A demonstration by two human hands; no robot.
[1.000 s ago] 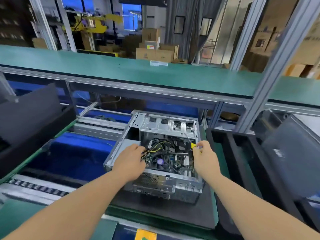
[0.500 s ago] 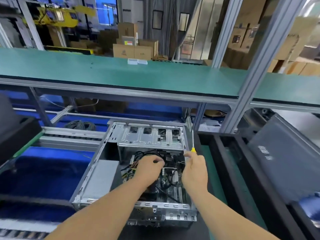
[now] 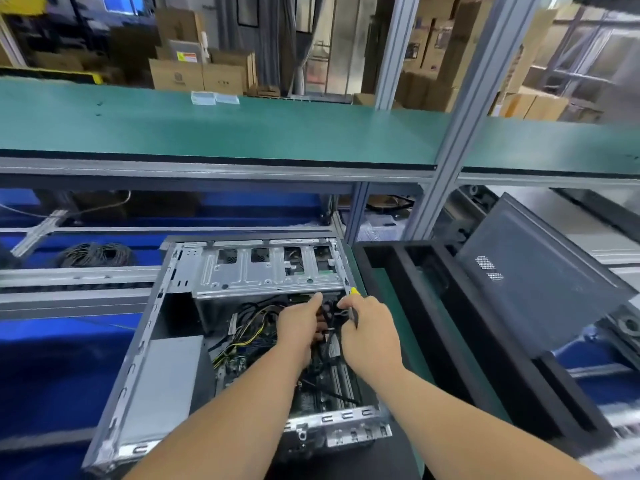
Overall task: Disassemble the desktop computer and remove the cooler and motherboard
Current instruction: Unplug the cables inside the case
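Head view is showing both hands, the left hand (image 3: 298,327) and right hand (image 3: 369,329), pinching black cables (image 3: 334,315) inside the open grey metal computer case (image 3: 242,341) lying on the table, green motherboard (image 3: 311,398) not yet removed.

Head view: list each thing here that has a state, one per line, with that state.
Computer case: lying on its side, side panel off, interior exposed.
Motherboard: still mounted in the case.
Black cables: bunched between both hands.
Left hand: inside the case, fingers on the cables.
Right hand: holds the yellow-handled screwdriver, fingers at the cables.
Cooler: hidden.
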